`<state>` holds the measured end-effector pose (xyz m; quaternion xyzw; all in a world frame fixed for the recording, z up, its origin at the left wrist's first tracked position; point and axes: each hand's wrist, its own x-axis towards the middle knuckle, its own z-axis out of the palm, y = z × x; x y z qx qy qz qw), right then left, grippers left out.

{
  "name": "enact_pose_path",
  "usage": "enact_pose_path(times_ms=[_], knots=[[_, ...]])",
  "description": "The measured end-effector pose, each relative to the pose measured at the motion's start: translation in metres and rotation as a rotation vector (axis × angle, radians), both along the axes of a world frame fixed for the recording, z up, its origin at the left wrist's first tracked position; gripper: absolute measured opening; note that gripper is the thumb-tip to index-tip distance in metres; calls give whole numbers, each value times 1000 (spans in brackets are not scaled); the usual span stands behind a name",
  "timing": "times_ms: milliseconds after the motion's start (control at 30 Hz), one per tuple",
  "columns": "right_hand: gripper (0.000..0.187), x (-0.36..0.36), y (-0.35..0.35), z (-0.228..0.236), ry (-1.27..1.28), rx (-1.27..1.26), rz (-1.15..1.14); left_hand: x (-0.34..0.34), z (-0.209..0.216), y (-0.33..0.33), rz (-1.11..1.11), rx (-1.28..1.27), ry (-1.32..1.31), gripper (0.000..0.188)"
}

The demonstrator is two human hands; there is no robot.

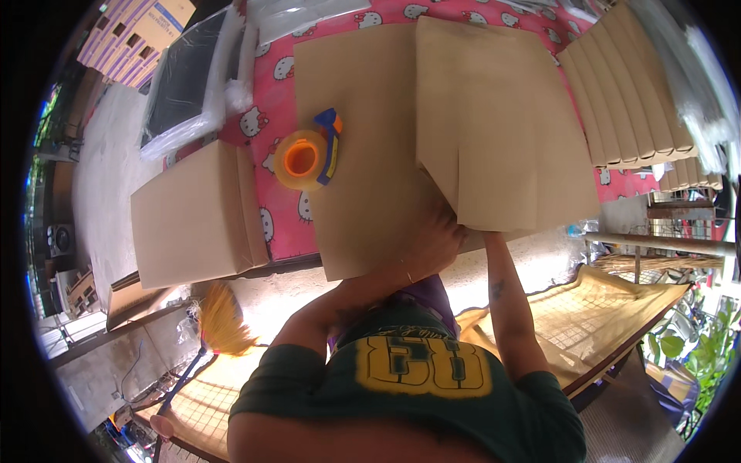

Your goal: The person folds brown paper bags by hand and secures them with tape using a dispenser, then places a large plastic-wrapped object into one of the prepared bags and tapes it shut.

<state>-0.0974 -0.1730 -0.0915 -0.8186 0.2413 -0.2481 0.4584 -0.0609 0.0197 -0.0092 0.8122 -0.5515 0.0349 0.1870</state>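
A brown cardboard sheet (363, 170) lies on the table in front of me, with a wide folded cardboard panel (509, 131) over its right part. My left hand (438, 245) is at the near edge, its fingers curled at the lower corner of the folded panel. Shadow hides part of those fingers. My right forearm (509, 301) reaches under the panel's near edge, and the cardboard covers that hand. Left of the panel, a tape roll (279, 160) in a blue and orange tape dispenser (332, 147) rests partly on the sheet.
A closed cardboard box (193, 216) stands at the table's left front. Behind it lies a plastic-wrapped dark panel (185, 85). Folded cardboard pieces (625, 92) are stacked at right on the pink patterned cover (285, 231). A broom (220, 320) leans below the table at left.
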Motion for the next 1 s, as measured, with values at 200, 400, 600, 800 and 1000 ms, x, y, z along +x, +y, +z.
enact_pose_path(times_ms=[200, 400, 600, 800, 1000], knots=[[40, 2, -1, 2, -18, -8, 14, 69, 11, 40, 114, -70, -55, 26], [39, 1, -2, 3, -18, -13, 5, 13, 19, 11, -64, 339, 118, 32], [39, 5, 3, 7, -39, -9, 52, 53, -4, 33, 213, 11, -67, 42], [38, -2, -6, 6, -59, -5, 83, -34, 10, -5, 21, 175, 116, 52], [37, -50, 6, 69, 400, -239, 568, -45, -1, 1, 22, 90, 71, 64]])
